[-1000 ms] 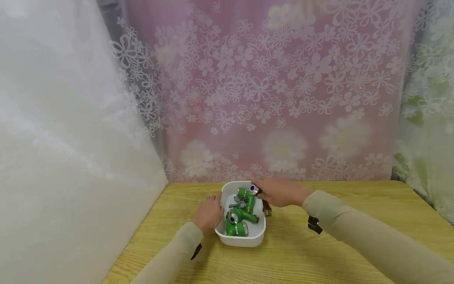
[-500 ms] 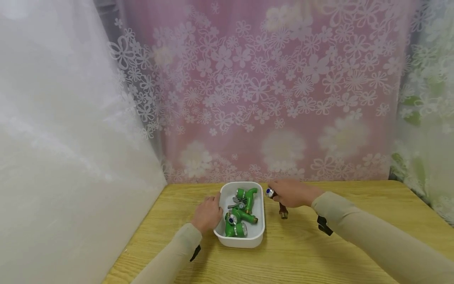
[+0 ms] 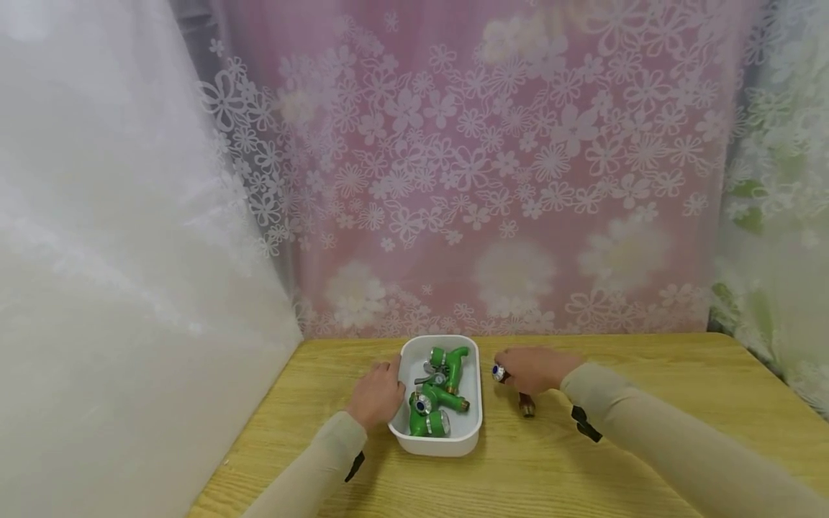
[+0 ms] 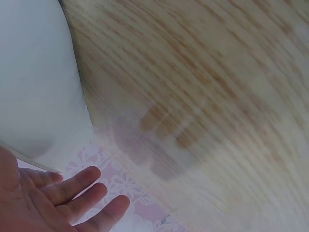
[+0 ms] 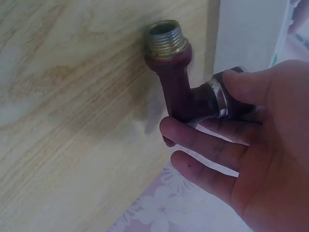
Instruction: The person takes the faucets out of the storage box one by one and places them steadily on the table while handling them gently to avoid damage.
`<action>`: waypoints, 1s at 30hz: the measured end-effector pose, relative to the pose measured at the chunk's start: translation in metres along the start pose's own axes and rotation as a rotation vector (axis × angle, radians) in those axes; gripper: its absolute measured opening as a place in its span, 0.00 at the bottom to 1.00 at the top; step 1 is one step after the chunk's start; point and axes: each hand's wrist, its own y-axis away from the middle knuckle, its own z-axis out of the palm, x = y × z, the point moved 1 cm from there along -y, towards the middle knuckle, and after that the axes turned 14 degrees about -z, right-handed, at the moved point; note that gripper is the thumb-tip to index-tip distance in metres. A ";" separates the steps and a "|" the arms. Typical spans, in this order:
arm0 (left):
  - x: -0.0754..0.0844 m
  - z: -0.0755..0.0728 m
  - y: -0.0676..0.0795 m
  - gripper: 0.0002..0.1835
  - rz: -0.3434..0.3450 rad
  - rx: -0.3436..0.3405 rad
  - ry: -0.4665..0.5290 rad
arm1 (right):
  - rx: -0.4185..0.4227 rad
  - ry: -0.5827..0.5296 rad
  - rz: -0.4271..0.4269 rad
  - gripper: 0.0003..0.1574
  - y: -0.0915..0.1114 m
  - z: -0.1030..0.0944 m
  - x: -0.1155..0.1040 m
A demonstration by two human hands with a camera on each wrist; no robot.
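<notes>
My right hand (image 3: pixel 536 368) holds a dark red faucet (image 3: pixel 527 405) just right of the white bin. In the right wrist view, thumb and fingers grip the faucet (image 5: pixel 181 94) near its chrome ring, and its brass threaded end points away from the hand. The white bin (image 3: pixel 442 447) contains several green faucets (image 3: pixel 447 396), one with a blue-capped chrome knob. My left hand (image 3: pixel 377 394) rests against the bin's left rim. In the left wrist view, its fingers (image 4: pixel 79 198) extend loosely beside the bin wall (image 4: pixel 38 72); the thumb is hidden.
A light wood table (image 3: pixel 583 460) lies beneath everything. A pink flowered curtain (image 3: pixel 505 180) hangs along its far edge, with a white sheet (image 3: pixel 129 288) on the left and a pale leafy curtain (image 3: pixel 784 216) on the right.
My right hand has carried the dark red faucet from above the bin's right rim out to the right and down toward the table. My left hand has stayed at the bin.
</notes>
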 end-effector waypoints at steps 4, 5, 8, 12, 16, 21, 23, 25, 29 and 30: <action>0.000 0.000 0.000 0.31 -0.001 -0.001 0.006 | -0.004 0.009 0.005 0.18 -0.003 0.004 0.000; 0.000 0.000 0.000 0.31 0.000 0.000 0.008 | -0.003 0.008 0.005 0.19 -0.004 0.004 -0.001; 0.001 -0.001 0.001 0.31 0.003 0.004 0.008 | 0.005 0.010 0.011 0.21 -0.006 0.006 0.000; 0.002 -0.003 0.002 0.30 0.002 0.006 0.002 | 0.019 0.009 -0.007 0.23 -0.008 0.008 0.001; 0.002 -0.002 0.002 0.31 -0.001 0.002 0.004 | 0.025 0.010 -0.022 0.19 -0.010 0.011 0.001; 0.001 -0.001 0.001 0.30 0.003 -0.002 0.008 | 0.028 0.024 -0.018 0.16 -0.013 0.014 -0.001; 0.001 0.000 0.001 0.30 0.000 -0.005 0.008 | 0.025 0.035 -0.011 0.15 -0.013 0.015 -0.002; 0.001 0.000 0.001 0.30 -0.001 -0.006 0.011 | 0.019 0.048 -0.005 0.14 -0.014 0.016 -0.003; 0.001 0.000 0.000 0.30 -0.005 -0.013 0.020 | 0.030 0.064 -0.013 0.12 -0.014 0.017 -0.003; 0.000 0.000 0.000 0.30 -0.005 -0.013 0.024 | 0.036 0.069 -0.013 0.11 -0.014 0.017 -0.002</action>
